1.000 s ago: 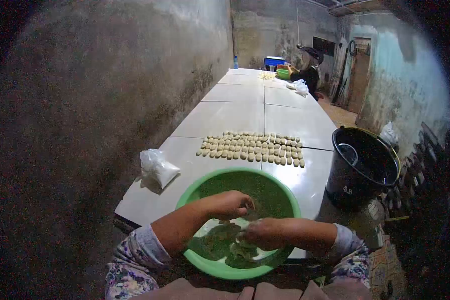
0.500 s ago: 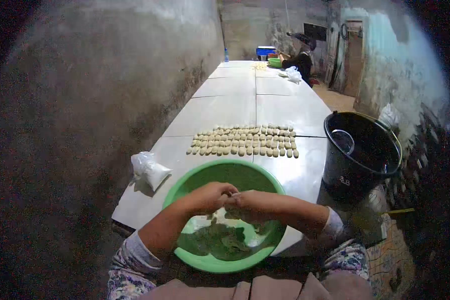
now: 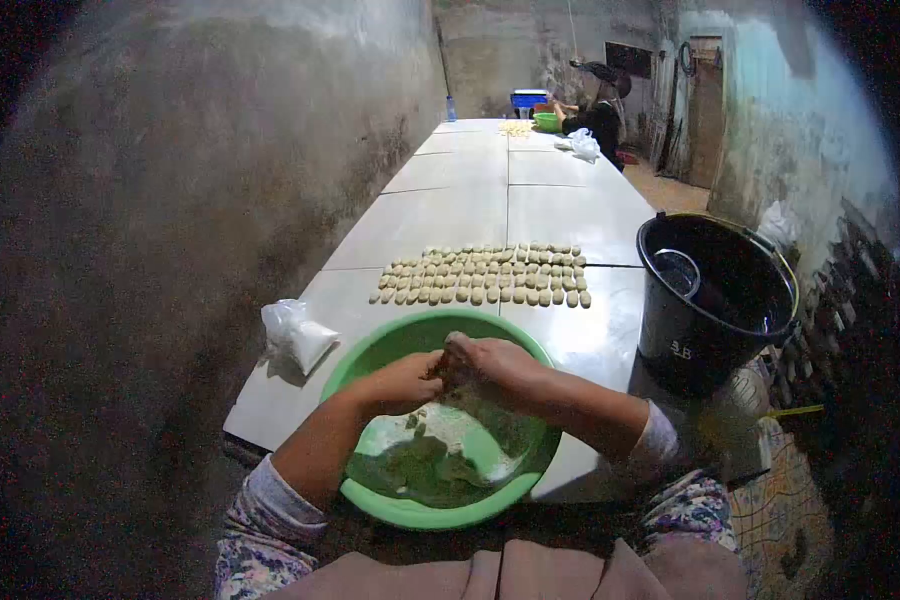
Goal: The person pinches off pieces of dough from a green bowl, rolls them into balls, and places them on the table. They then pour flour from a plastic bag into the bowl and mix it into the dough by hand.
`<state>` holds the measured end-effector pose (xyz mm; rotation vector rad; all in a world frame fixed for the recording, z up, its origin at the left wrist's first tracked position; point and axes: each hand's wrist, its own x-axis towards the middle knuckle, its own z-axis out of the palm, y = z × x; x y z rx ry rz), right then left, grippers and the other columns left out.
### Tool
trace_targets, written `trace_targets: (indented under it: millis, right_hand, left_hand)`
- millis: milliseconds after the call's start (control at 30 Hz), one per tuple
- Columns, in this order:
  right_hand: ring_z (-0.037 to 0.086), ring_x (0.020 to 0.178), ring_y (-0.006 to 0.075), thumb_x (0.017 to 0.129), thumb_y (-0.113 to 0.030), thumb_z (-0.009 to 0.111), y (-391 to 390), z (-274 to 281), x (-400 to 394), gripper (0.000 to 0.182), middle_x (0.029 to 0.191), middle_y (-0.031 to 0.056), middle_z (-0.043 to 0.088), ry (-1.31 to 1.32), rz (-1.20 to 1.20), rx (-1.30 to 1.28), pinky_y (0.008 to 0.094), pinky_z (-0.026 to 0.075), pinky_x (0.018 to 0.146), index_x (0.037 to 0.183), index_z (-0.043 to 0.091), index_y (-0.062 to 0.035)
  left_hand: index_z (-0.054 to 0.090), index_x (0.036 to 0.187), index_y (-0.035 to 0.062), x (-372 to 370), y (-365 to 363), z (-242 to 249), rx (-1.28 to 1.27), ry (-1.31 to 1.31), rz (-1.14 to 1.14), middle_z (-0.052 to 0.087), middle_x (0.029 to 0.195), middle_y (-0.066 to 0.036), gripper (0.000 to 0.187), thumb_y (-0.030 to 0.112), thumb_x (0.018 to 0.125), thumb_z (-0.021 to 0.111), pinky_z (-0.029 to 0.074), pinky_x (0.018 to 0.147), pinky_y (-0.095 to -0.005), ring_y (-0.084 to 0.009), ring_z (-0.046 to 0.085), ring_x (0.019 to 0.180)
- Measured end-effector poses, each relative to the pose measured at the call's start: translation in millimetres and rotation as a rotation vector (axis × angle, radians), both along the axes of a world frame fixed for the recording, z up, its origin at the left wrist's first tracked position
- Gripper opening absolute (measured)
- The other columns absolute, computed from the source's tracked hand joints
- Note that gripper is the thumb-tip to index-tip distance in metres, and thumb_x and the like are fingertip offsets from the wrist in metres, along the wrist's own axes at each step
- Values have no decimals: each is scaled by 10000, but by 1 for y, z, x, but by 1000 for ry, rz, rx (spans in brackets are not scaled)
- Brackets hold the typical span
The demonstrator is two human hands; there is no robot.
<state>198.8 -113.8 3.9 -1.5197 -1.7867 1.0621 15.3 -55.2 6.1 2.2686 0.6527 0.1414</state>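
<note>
A large green basin [image 3: 420,515] sits at the near end of the white table, with white flour [image 3: 450,425] and bits of dough at its bottom. Over the basin my left hand [image 3: 410,382] and my right hand [image 3: 490,365] meet, fingers curled together. Both are closed on something dark and blurred that I cannot make out. Beyond the basin, rows of small pale dough pieces [image 3: 480,278] lie on the table. A plastic bag of white powder [image 3: 298,336] stands left of the basin.
A large black bucket [image 3: 690,345] with a clear round container inside stands at the right edge of the white table [image 3: 450,215]. At the far end a person [image 3: 600,118] in dark clothes works by a small green bowl [image 3: 547,122]. A wall runs along the left.
My hands have risen slightly, the right one now higher and more over the left. The view has shifted a little, and more of the flour in the basin shows.
</note>
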Motion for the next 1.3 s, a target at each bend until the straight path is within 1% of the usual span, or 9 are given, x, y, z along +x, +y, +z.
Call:
trace_targets:
  millis: [233,433,500,733,833,967,1033,1167,1300]
  right_hand:
    - [499,825,250,973,-321,340,16,-15,2,370,989,179,559,78,177,140,369,416,816,1039,498,7]
    - [576,913,285,880,-130,521,12,-8,0,154,986,184,598,568,24,-288,390,440,787,980,546,-15]
    - [602,907,323,875,-171,504,7,-6,6,179,938,183,619,-185,184,235,410,446,777,956,569,-25]
    - [592,858,333,909,-237,421,9,-5,2,266,915,196,610,-305,45,183,406,442,772,960,557,-15]
    - [567,838,277,924,-231,400,9,-6,0,265,932,179,602,153,-119,-38,388,433,785,953,542,-9]
    - [529,804,215,943,-273,364,25,-20,6,327,923,123,602,-5,57,114,374,428,771,970,553,-8]
    - [567,812,259,926,-300,392,15,-11,6,339,947,145,623,-176,81,77,394,433,769,1000,567,-19]
    - [623,815,331,849,-276,536,1,1,0,275,939,162,644,-642,183,220,432,464,714,1038,580,-82]
    - [632,791,317,836,-261,569,9,-10,1,264,896,139,654,-734,195,197,422,478,689,1034,586,-87]
  left_hand:
    - [493,1216,33,0,-7,11,-74,29,151,611,1108,-151,354,234,929,448,412,928,-360,-267,578,1017]
    - [528,1154,32,-3,17,-11,-5,64,104,621,1047,-150,335,263,929,435,445,873,-352,-223,586,965]
    - [542,1063,-12,-3,10,-2,6,188,85,616,939,-146,367,280,898,392,442,797,-347,-226,563,862]
    - [421,1251,2,-2,-7,-1,-66,-9,-1,560,1176,-150,522,291,844,573,456,856,-374,-240,553,996]
    - [468,1228,12,1,3,-13,-30,-110,-27,600,1113,-156,477,264,839,580,452,869,-373,-247,577,973]
    - [571,1070,28,3,12,-21,93,-94,72,642,987,-164,302,210,848,479,485,778,-380,-284,620,873]
    - [567,1078,55,2,1,-2,-14,254,43,635,947,-129,298,242,899,418,476,792,-361,-213,601,881]
    - [580,860,25,1,0,-5,84,234,-76,612,749,-126,350,322,909,401,459,631,-413,-259,564,632]
    - [586,851,48,2,-5,1,171,380,-135,611,780,-147,177,182,810,478,460,648,-436,-325,589,729]
